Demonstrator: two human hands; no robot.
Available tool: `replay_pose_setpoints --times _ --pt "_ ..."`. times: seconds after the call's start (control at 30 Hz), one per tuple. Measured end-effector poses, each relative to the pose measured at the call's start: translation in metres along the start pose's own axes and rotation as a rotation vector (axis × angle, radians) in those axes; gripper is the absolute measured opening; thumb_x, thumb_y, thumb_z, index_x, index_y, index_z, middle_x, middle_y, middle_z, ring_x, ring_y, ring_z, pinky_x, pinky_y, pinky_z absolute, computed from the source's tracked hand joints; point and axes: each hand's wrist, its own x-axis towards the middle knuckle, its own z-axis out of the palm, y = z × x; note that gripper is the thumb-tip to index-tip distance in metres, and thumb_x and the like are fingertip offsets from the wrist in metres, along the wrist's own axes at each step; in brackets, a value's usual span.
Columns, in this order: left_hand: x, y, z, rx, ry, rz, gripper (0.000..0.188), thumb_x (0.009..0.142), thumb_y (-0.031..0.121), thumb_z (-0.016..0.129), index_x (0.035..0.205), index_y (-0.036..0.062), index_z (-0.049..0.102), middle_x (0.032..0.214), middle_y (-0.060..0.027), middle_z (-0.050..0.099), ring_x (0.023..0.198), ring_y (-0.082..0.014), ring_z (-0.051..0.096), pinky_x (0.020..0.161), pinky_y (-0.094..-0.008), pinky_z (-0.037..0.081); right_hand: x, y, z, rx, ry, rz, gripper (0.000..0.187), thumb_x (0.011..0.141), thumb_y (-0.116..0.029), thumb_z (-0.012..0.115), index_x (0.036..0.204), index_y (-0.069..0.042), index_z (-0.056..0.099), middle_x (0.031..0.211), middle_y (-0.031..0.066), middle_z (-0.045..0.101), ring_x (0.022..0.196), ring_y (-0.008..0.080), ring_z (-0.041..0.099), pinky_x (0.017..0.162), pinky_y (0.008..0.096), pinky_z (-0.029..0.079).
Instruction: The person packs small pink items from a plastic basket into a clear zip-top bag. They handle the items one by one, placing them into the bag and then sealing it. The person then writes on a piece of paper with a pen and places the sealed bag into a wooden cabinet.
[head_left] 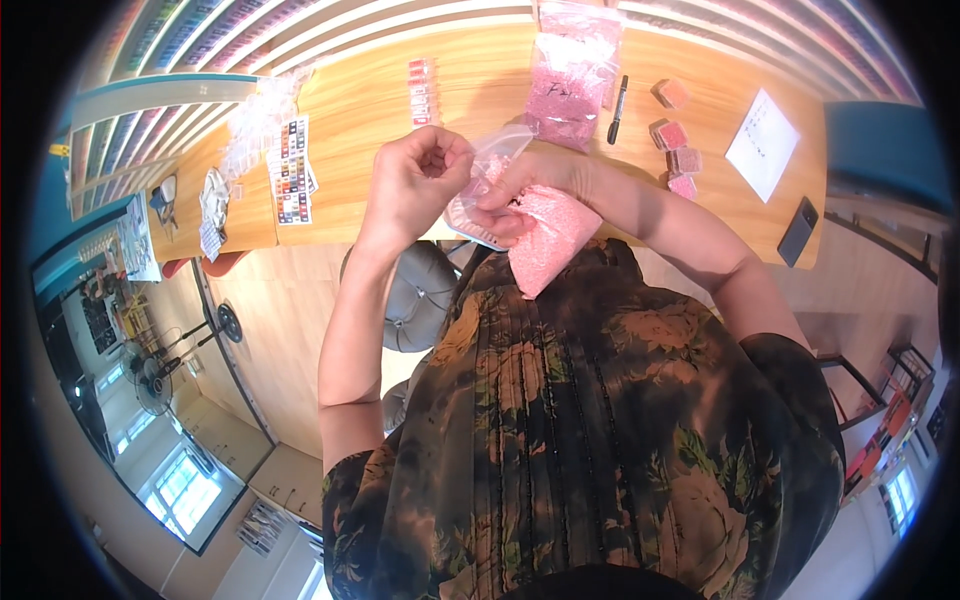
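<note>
I judge I'm mid-opening: my left hand [418,180] pinches the mouth of the pink bead bag [548,235], my right hand [520,195] is clamped round it, above the table's [350,120] near edge; next calls for a gentle, level pull.

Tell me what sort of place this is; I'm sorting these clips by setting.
Probably a craft or bead-sorting workroom. The hands hold a clear bag of pink beads over a wooden table with a larger bead bag, small bead boxes and colour sample cards.
</note>
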Motion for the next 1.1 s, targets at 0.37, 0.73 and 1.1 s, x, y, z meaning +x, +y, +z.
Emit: replay_pose_setpoints --times 0.37,0.73,1.1 --pt "0.010 0.001 0.001 0.007 -0.120 0.025 0.008 0.090 0.004 0.071 0.093 -0.0026 0.067 0.082 0.0019 0.065 0.073 -0.0040 0.056 0.067 -0.0207 0.048 0.008 0.007 -0.003 -0.041 -0.035 0.045 0.019 0.095 -0.016 0.060 0.087 0.001 0.059 0.066 0.0070 0.053 0.055 0.0140 0.050 0.057 0.0295 0.045" --pt "0.000 0.005 0.002 -0.149 0.012 0.006 0.006 0.091 0.004 0.069 0.092 -0.0014 0.068 0.076 0.0017 0.064 0.067 -0.0041 0.057 0.062 -0.0198 0.046 -0.002 0.001 0.016 -0.516 0.572 -0.592 0.028 0.088 -0.021 0.075 0.099 0.003 0.065 0.087 0.0107 0.069 0.078 0.0148 0.068 0.073 0.0296 0.055" --pt "0.011 0.020 -0.017 0.034 0.176 0.332 0.005 0.091 0.003 0.068 0.094 -0.0014 0.068 0.085 -0.0014 0.068 0.076 -0.0054 0.059 0.071 -0.0205 0.049 0.009 -0.043 0.027 -1.102 0.887 -1.307 0.010 0.086 -0.008 0.072 0.085 0.001 0.067 0.081 0.0062 0.069 0.072 0.0118 0.065 0.068 0.0260 0.053"
